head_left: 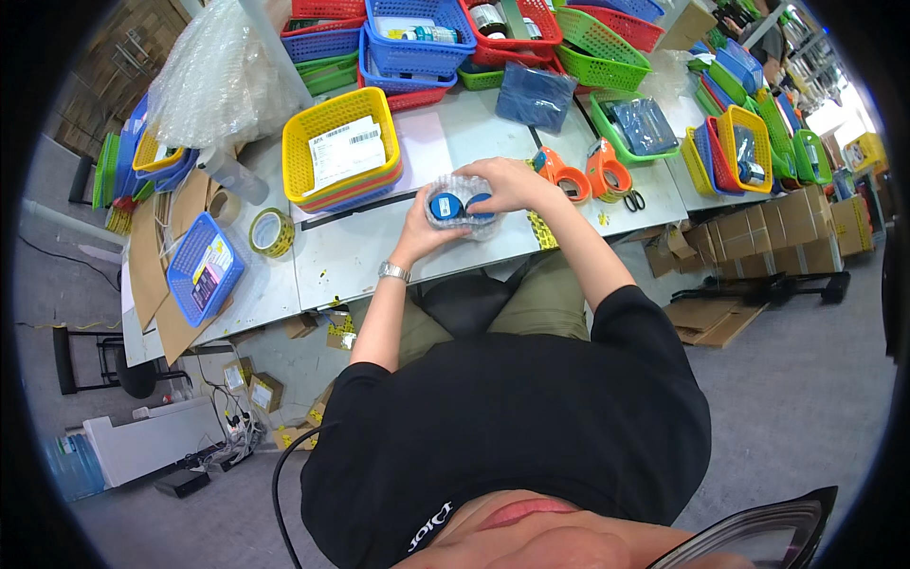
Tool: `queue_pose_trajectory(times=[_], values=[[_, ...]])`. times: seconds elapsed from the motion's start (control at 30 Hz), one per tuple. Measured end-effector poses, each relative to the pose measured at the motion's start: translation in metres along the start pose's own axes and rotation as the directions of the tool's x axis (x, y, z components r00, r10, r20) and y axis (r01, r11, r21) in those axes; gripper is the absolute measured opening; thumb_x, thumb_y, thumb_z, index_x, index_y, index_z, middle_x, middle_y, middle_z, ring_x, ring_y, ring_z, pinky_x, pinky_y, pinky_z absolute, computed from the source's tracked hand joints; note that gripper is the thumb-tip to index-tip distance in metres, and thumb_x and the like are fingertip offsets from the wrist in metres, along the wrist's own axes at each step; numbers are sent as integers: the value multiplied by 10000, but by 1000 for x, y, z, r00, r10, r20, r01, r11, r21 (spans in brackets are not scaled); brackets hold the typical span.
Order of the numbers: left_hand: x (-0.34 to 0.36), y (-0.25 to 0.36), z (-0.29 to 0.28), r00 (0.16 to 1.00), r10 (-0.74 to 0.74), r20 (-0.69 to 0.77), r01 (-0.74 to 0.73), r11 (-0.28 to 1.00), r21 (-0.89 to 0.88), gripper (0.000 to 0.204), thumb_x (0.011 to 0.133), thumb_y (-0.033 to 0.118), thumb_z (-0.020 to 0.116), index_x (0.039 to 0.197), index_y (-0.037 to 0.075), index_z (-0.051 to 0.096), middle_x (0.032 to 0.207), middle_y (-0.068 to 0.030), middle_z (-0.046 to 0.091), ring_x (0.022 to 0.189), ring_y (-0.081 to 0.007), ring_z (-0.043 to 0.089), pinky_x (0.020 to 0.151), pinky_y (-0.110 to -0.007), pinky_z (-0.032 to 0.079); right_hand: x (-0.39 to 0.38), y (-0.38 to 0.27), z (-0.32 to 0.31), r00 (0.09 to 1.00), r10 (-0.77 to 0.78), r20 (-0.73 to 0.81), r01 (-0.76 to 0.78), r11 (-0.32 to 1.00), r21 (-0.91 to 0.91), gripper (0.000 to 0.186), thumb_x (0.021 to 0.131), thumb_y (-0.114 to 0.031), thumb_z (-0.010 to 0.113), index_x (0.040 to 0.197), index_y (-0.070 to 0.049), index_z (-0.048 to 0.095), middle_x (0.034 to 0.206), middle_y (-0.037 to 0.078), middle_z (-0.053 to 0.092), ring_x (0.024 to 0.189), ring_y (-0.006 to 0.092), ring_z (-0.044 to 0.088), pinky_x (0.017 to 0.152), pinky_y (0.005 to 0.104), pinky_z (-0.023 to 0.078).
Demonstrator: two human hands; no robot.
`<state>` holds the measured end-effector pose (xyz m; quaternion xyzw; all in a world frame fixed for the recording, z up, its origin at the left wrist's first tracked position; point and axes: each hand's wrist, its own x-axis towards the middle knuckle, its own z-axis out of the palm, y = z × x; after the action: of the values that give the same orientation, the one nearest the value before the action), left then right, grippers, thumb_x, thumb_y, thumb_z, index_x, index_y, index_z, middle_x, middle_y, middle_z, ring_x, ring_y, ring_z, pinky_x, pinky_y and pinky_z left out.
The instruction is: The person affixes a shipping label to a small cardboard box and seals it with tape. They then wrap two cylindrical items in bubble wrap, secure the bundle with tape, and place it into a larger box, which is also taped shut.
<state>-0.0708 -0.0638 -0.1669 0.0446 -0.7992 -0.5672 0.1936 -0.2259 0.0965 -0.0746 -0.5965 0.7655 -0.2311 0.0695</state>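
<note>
Presently gripping a bubble-wrapped bundle [482, 229] in both hands, over the near part of the white table [370, 261], in front of the torso. Curling the left hand [433, 228] around the bundle's left and near side, and wearing a metal-banded watch [393, 272] on that wrist. Clasping the far and right side with the right hand [504, 183], arching its fingers over the far rim and bringing its thumb close to the right one of two round blue tops [445, 206], showing side by side inside the clear wrap. Being unable to tell, from above, about any contact between bundle and table. Facing a yellow basket [301, 142] beyond and to the left, topping a nested stack and holding white labelled papers [346, 154]. Having a yellow tape roll [272, 233] farther left, near a tilted blue basket [194, 248] lying partly over brown cardboard sheets [147, 266]. On the right, having two orange tape dispensers [569, 180] standing near the right forearm, just beside black-handled scissors [634, 200]. Looking past the hands toward a dark blue flat package [536, 97], near a green basket [599, 121] holding a similar dark package, and toward red, blue and green baskets [417, 57] piled along the far edge.
</note>
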Motion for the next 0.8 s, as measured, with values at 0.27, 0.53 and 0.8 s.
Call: queue_pose_trajectory(times=[0.27, 0.53, 0.8], values=[[14, 61, -17, 804, 563, 193, -571, 637, 518, 668, 636, 346, 874, 1184, 85, 594, 1150, -99, 626, 1061, -273, 613, 1030, -452, 434, -1, 12, 11, 992, 108, -70, -101, 990, 99, 315, 833, -281, 677, 1093, -104, 691, 919, 160, 711, 854, 356, 675, 788, 429, 529], [15, 66, 10, 850, 290, 440, -517, 622, 588, 438, 738, 296, 777, 1073, 53, 631, 1026, -71, 636, 903, -266, 637, 776, -369, 518, 9, 11, -4, 990, 131, 60, -135, 988, 77, 251, 861, -283, 652, 976, -73, 728, 896, 168, 707, 858, 360, 665, 790, 432, 519], [10, 70, 22, 739, 591, 323, -640, 469, 608, 196, 837, 156, 659, 959, 31, 569, 941, -102, 646, 878, -269, 646, 748, -395, 526, -2, 18, -5, 992, 120, -32, -118, 991, 62, 235, 879, -261, 630, 970, -67, 726, 887, 168, 701, 843, 357, 663, 767, 434, 519]])
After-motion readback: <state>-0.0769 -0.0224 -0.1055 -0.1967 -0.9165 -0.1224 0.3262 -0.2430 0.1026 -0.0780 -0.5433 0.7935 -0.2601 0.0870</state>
